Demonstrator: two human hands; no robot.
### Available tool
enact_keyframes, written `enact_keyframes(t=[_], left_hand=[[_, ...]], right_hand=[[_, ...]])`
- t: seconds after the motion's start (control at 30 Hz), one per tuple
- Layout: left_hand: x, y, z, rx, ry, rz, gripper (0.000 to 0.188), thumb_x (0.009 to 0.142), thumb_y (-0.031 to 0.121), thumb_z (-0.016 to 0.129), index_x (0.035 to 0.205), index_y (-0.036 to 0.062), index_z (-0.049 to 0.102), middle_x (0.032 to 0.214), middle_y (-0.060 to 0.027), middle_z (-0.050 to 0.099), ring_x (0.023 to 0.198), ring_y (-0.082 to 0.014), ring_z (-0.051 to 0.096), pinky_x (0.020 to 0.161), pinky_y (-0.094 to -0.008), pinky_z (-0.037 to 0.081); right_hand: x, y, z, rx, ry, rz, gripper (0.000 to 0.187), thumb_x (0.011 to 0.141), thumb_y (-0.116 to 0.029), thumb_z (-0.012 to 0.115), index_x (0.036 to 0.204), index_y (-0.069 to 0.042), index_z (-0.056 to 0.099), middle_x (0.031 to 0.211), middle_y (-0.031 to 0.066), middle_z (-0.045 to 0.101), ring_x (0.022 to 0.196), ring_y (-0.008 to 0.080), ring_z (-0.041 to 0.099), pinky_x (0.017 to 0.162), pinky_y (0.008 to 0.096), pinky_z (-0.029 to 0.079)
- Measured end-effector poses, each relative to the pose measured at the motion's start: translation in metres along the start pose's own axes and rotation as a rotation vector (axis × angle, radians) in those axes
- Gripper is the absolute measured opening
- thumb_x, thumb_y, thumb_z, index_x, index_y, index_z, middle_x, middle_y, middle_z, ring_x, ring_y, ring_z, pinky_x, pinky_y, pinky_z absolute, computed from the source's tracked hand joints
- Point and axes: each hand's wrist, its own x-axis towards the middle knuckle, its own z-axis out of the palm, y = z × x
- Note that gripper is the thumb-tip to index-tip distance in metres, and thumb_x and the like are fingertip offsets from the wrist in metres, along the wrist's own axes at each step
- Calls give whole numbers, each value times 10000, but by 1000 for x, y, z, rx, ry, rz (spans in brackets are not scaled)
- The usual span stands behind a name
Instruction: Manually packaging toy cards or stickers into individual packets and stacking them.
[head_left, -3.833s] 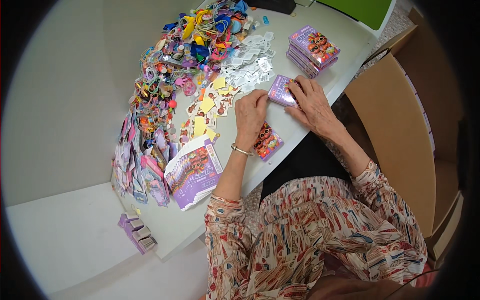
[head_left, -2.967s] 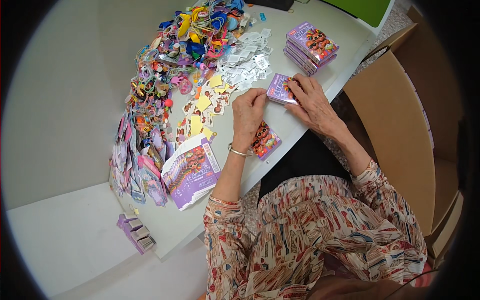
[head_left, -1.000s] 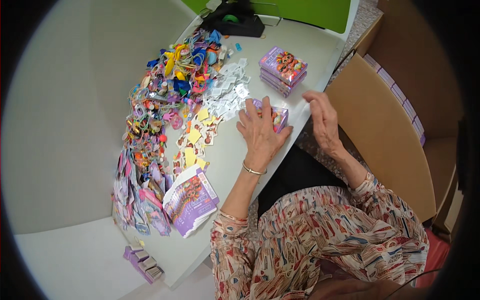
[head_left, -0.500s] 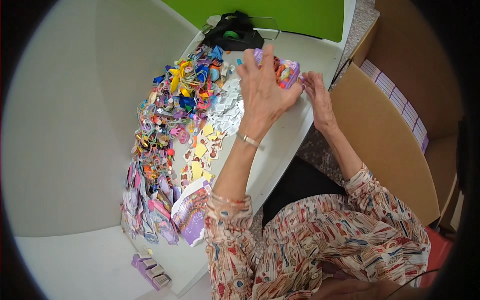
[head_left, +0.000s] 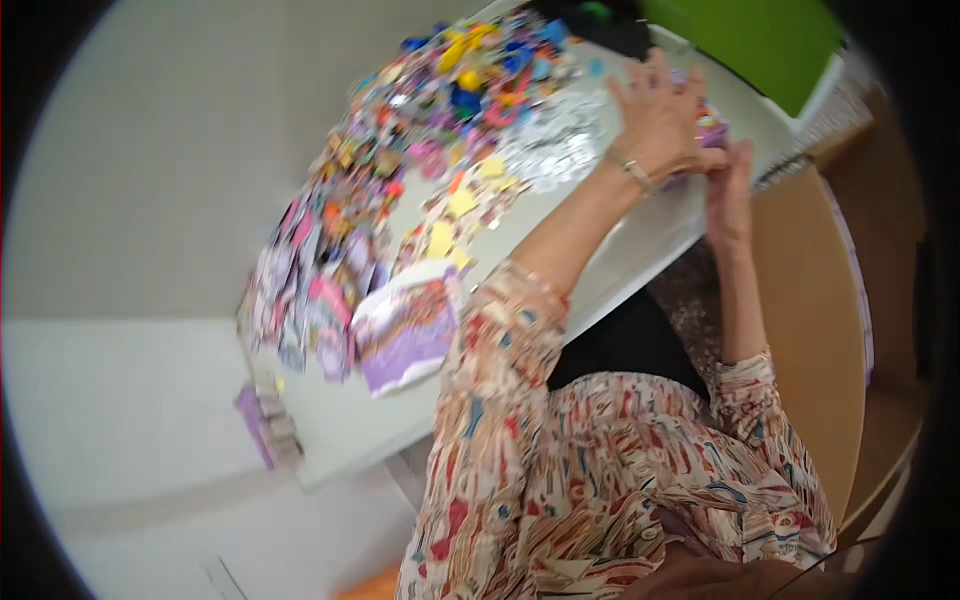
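The picture is motion-blurred. My left hand reaches far across the white table and lies on a small purple box, its fingers over the top. My right hand stands upright just to the right of it, fingers straight, tips at the box's edge. Whether this box sits on other boxes is hidden by my hands.
A heap of colourful small pieces, pale silver pieces and yellow cards cover the table's left. Nearer lie a purple packet and fanned packets. A cardboard carton stands at the right, a green panel behind.
My left hand lifted the small purple box from in front of me and carried it to the table's far right. My right hand followed. The view swung and blurred.
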Motion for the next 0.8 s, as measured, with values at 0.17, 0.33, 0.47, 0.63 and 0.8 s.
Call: enact_keyframes(t=[0.17,0.33,0.47,0.63,0.8], left_hand=[[-29,-12,-31,-99,90,-40,1130,540,701,725,1426,117,336,1444,-351,230,1301,-563,261,1000,-709,206],[-121,-53,-78,-21,87,-39,1032,616,686,717,1403,103,394,1419,-317,309,1337,-511,246,1082,-588,204],[-234,-117,-130,184,-215,-259,1000,606,646,750,1413,169,404,1430,-271,315,1341,-502,237,1085,-575,215],[-321,-126,-146,399,-536,-410,1074,503,621,797,1417,228,392,1495,-224,222,1362,-499,183,1061,-644,181],[-336,-138,-131,276,-538,-496,1065,478,532,842,1390,198,406,1499,-222,205,1358,-503,177,1042,-663,177]], right_hand=[[12,8,-4,-46,16,35,897,922,-685,273,1414,65,266,1393,170,419,1316,250,369,1119,369,224],[10,5,-29,455,-201,94,794,957,-614,279,1385,53,317,1408,167,412,1324,269,369,1127,392,224],[-50,-34,25,-521,229,-438,725,983,-559,273,1375,48,337,1413,171,400,1317,289,371,1126,413,234],[-96,-15,70,-592,-177,-806,758,963,-583,305,1374,53,338,1389,192,404,1302,310,375,1105,415,254],[-144,23,101,-769,-540,-406,622,932,-393,542,1346,39,370,1319,206,455,1220,330,436,1068,406,305]])
